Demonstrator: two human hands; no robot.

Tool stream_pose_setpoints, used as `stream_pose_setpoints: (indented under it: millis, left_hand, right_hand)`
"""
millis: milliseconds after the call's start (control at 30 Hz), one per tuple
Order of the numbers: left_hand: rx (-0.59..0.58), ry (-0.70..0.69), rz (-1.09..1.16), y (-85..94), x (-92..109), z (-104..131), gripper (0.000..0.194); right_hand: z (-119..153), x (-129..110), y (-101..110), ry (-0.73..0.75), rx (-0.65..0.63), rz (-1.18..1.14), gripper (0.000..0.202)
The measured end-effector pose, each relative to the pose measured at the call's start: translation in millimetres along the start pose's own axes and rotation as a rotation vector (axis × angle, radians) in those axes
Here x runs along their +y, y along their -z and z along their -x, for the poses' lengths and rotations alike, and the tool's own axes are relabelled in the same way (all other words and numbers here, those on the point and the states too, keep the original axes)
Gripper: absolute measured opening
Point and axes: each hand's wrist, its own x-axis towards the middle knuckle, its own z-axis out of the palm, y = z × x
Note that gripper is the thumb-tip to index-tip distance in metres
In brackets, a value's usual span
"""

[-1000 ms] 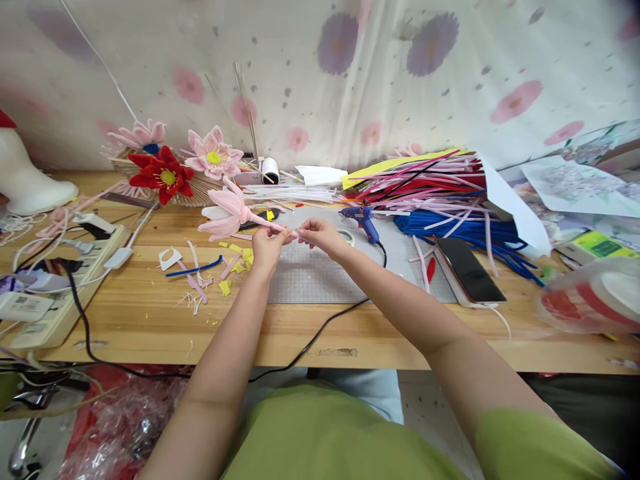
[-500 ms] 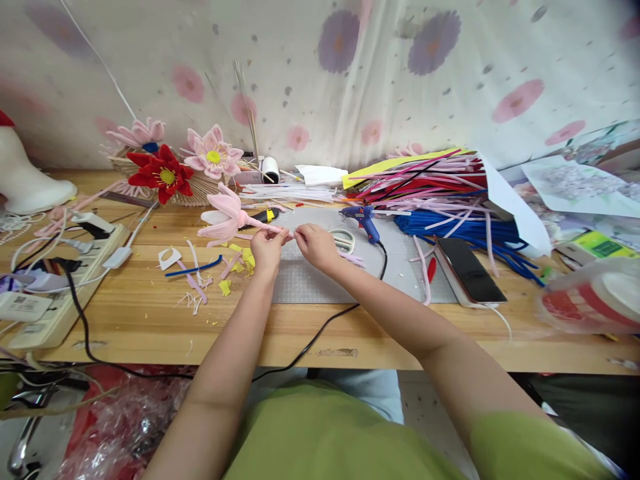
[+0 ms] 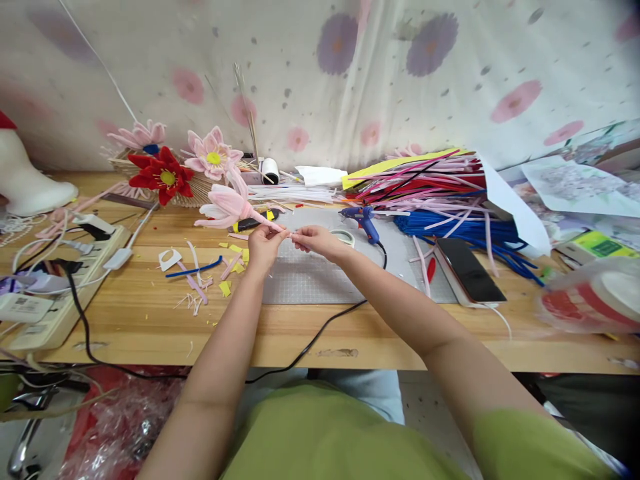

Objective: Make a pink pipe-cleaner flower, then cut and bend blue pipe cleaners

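Pink flwr [image 3: 227, 206], stem [image 3: 259, 219] in LH [image 3: 263, 249], RH [image 3: 316, 241]

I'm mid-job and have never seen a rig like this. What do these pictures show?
There's no machine: these are a person's bare hands, filmed by one head-worn camera looking forward and down. The left hand holds the stem of a pink flower. The right hand has its fingertips at the stem's far end; whether they pinch it is too small to tell. On the table lie a grey mat, a glue gun, fuzzy strips and a phone.
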Motion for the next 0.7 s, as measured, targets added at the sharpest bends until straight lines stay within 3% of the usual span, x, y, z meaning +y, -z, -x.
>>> stream_pose_setpoints:
  millis: [100,167,233,300,400,467,567,700]
  left_hand:
    - [-0.109,-0.012,0.021,3.5,3,-3,0.023]
    - [-0.157,0.005,0.037,5.2,4,-4,0.025]
    - [-0.179,0.060,0.054,6.0,5,-5,0.029]
    - [-0.160,0.152,0.100,6.3,7,-5,0.033]
    - [-0.008,0.289,0.223,6.6,12,-5,0.028]
    - [0.116,0.361,0.298,7.1,14,-5,0.026]
    - [0.199,0.426,0.372,7.4,14,-6,0.030]
    - [0.145,0.354,0.391,6.9,12,-5,0.031]
  right_hand:
    - [1,-5,6,-0.096,-0.190,-0.195,0.028]
    - [2,-9,8,-0.145,-0.220,-0.211,0.028]
    - [3,-12,7,-0.120,-0.142,-0.063,0.024]
    - [4,-15,5,0.002,0.058,0.247,0.021]
    - [8,-14,3,0.274,0.367,0.794,0.017]
    - [11,-12,2,0.413,0.417,1.038,0.022]
    - [15,-6,-1,0.456,0.390,1.152,0.028]
    - [14,-3,-1,0.291,0.388,0.944,0.018]
